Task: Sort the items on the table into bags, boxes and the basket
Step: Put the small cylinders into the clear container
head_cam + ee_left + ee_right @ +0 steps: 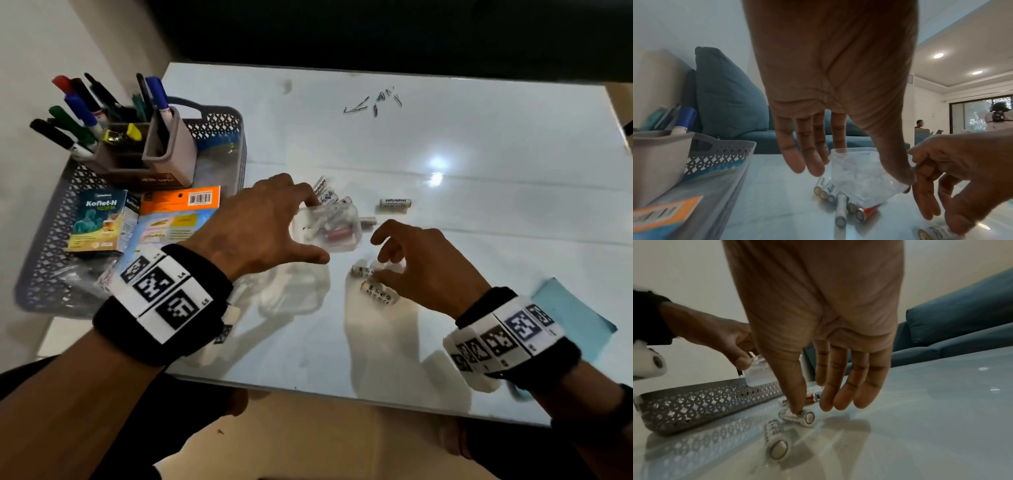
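My left hand (301, 226) pinches a clear plastic bag (329, 228) by its edge, thumb on the near side and fingers on the far side. Batteries, one of them red, lie in the bag's lower part, and several white batteries (323, 190) lie beside it. In the left wrist view the bag (859, 170) hangs between thumb and fingers over batteries (840, 209) on the table. My right hand (383, 257) hovers over two loose white batteries. Its thumb presses on one battery (797, 417) while the fingers stay straight above. The second battery (777, 441) lies nearer me.
A grey lattice basket (48, 246) at the left holds a pen holder (168, 154) with markers, a medicine box (97, 222) and an orange box (178, 212). Another battery (394, 204) lies beyond the bag. Metal clips (373, 102) lie far back, and blue paper (575, 315) at right.
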`<state>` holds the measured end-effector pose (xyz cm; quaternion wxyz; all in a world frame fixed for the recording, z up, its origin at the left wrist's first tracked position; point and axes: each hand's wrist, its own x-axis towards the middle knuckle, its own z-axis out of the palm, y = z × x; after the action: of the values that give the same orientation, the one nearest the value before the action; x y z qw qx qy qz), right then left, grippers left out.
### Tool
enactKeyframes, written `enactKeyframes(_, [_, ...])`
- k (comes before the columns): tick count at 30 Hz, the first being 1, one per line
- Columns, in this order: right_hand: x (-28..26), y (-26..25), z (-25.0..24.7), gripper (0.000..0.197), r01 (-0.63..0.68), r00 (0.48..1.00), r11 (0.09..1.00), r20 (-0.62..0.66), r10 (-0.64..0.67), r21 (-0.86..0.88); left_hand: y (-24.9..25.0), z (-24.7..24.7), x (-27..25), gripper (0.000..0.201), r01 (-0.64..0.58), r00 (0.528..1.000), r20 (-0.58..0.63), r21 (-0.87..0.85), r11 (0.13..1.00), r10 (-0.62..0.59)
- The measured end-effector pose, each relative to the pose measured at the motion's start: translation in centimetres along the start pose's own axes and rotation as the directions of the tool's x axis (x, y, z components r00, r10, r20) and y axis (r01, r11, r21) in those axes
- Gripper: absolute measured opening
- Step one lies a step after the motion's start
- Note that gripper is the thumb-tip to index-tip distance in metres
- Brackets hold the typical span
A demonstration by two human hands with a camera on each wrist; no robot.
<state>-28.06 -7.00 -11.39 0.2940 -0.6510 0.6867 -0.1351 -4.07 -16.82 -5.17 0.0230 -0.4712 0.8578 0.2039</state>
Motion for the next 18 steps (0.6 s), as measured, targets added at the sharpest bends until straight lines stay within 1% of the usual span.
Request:
enactKeyframes(2, [0.0,-0.2,0.3,0.037,0.021,1.000,0.999,0.000,-0.021,-0.049,0.6,0.6,0.4,0.076,-0.008,0.999,-0.035,-0.018,1.000,0.007])
enactKeyframes(4, [0.1,-0.4,0.0,0.030,0.007,0.999,0.993,0.043,-0.002,-0.120,1.6,1.1,0.8,0.075,-0.014,0.997,-0.081,-0.056,0.998,0.010])
enactKeyframes(6, [0.3,0.0,-1.3,0.024,-0.055,0.992,0.984,0.103,0.073,-0.170,2.8,1.7,1.2,0.073,-0.041,0.993,-0.114,-0.104,0.994,0.029])
enactKeyframes(8, [0.3,1.2,-3.4,0.023,-0.139,0.980,0.970,0.117,0.164,-0.198,4.0,2.6,1.2,0.073,-0.081,0.991,-0.117,-0.131,0.988,0.066])
enactKeyframes(10, [0.2,2.6,-5.7,0.025,-0.207,0.970,0.950,0.077,0.231,-0.235,5.2,3.8,0.9,0.075,-0.121,0.989,-0.095,-0.117,0.986,0.110])
enactKeyframes(13, [-0.2,4.2,-7.6,0.021,-0.271,0.963,0.942,-0.057,0.265,-0.196,6.8,5.6,0.3,0.075,-0.167,0.984,-0.077,-0.085,0.982,0.161])
enactKeyframes(16, [-0.3,4.5,-7.6,0.019,-0.276,0.953,0.951,-0.164,0.253,-0.136,7.7,6.8,0.4,0.074,-0.190,0.979,-0.089,-0.079,0.979,0.183])
enactKeyframes(18, [-0.2,4.3,-7.3,0.019,-0.269,0.952,0.956,-0.183,0.245,-0.116,7.9,7.4,0.7,0.073,-0.191,0.978,-0.095,-0.069,0.979,0.184])
